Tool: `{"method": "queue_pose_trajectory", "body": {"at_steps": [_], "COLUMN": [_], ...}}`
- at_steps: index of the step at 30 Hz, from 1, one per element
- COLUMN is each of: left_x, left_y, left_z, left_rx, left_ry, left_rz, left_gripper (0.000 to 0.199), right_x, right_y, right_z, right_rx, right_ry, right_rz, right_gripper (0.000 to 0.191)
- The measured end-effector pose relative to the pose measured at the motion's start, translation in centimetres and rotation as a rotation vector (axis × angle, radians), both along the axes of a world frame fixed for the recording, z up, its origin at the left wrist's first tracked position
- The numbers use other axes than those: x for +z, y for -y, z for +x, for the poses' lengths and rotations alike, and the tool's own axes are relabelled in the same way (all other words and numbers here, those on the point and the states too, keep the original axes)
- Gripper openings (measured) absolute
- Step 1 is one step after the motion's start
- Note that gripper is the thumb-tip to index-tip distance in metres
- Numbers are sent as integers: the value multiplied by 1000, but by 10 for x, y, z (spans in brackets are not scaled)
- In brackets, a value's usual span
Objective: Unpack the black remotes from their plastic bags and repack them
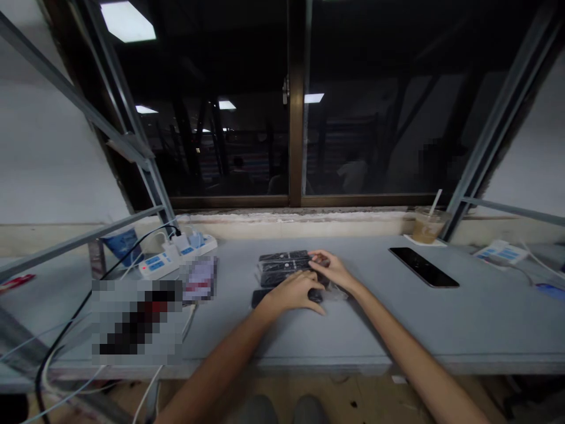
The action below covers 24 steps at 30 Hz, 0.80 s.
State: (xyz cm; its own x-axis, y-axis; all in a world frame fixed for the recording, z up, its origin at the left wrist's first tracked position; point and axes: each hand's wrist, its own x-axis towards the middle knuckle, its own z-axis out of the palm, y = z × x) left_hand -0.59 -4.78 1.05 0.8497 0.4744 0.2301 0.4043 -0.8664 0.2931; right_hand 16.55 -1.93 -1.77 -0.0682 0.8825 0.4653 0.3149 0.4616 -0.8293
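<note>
Several dark items in clear plastic wrap (pixel 282 265) lie side by side near the middle of the grey table (pixel 353 330). My left hand (pixel 296 292) reaches over their front part, thumb apart from the fingers, and touches or hovers above the wrapped items; whether it grips any is unclear. At their right end is my right hand (pixel 330 268), its fingertips bent against the plastic. Crumpled clear plastic (pixel 339 293) shows just below it. Another dark item (pixel 259 298) lies partly hidden behind my left hand and forearm.
A black phone (pixel 424 267) lies to the right, with a drink cup (pixel 427 227) behind it. On the left are a white power strip (pixel 159 264), a blue cup (pixel 122 244), cables and a blurred-out item. Another power strip (pixel 501 252) sits far right. Metal posts flank the window.
</note>
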Motion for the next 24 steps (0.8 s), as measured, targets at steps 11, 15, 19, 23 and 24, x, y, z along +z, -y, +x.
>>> {"method": "queue_pose_trajectory", "body": {"at_steps": [11,15,19,23,24], "left_x": [5,-5,-8,-6,-5], "left_y": [-34,-50,-51,-47,-47], "left_z": [-7,-12,-13,-11,-10], "left_rx": [306,464,478,435,434], "left_ry": [1040,1341,1406,1453,1467], "left_rz": [-434,-731,-888,-1012,-1035], "left_gripper": [19,12,11,15,17], "right_x": [14,14,13,12,11], "right_y": [2,3,4,3,3], "right_z": [17,16,15,14,14], "right_rx": [-381,-372,-355,-346,-344], "right_ry": [-451,-466,-454,-467,-475], "right_rz": [-60,-81,-80,-100,-111], "right_gripper": [28,26,25,27,27]}}
